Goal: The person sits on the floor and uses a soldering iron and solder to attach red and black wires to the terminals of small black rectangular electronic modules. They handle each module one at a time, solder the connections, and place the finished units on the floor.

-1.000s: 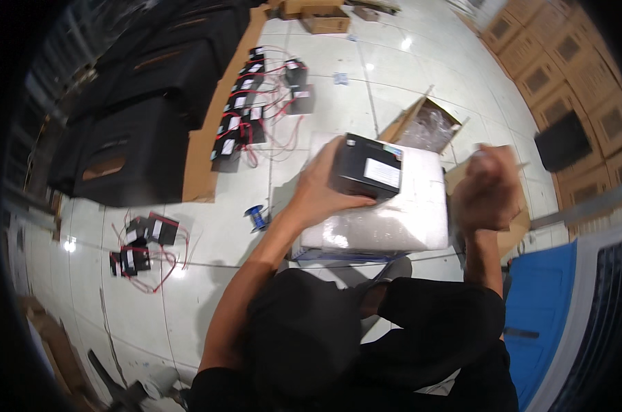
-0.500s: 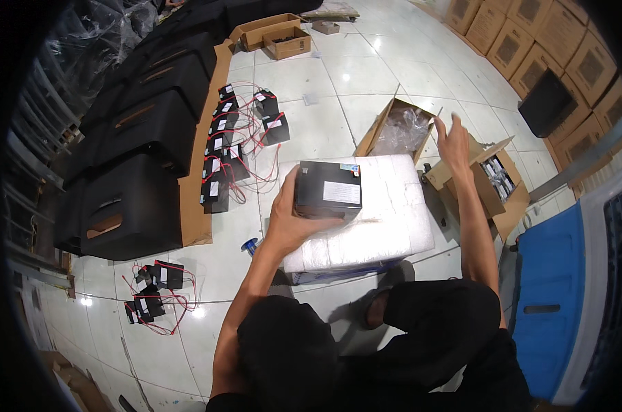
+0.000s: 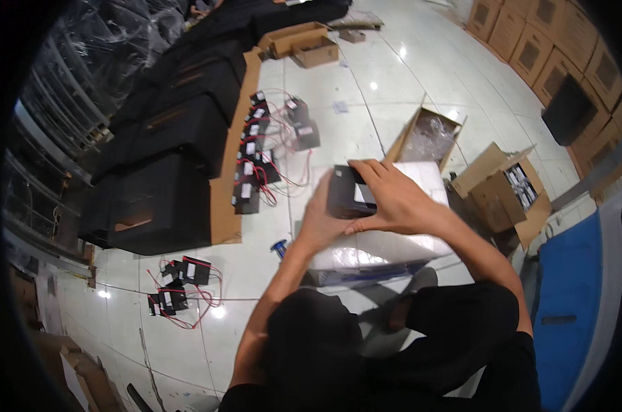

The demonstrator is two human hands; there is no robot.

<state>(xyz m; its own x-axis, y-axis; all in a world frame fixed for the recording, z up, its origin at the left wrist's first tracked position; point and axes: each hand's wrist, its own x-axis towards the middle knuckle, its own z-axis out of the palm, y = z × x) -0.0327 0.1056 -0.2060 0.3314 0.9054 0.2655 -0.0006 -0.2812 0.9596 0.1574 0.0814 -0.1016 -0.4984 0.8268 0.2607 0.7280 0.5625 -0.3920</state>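
A black box-shaped battery (image 3: 344, 192) with a white label sits on top of a white foam block (image 3: 386, 244) in front of me. My left hand (image 3: 319, 216) grips its near left side. My right hand (image 3: 386, 196) lies over its top and right side, fingers spread across the label. Both forearms reach up from the lower edge of the picture.
A row of black batteries with red wires (image 3: 256, 161) lies on a cardboard strip (image 3: 225, 206) beside large black cases (image 3: 153, 199). More wired batteries (image 3: 180, 285) sit at lower left. Open cardboard boxes (image 3: 506, 189) stand at right, a blue mat (image 3: 565, 295) beyond.
My right hand came back from the open box at the right and settled on the battery. The left hand kept its hold on it.
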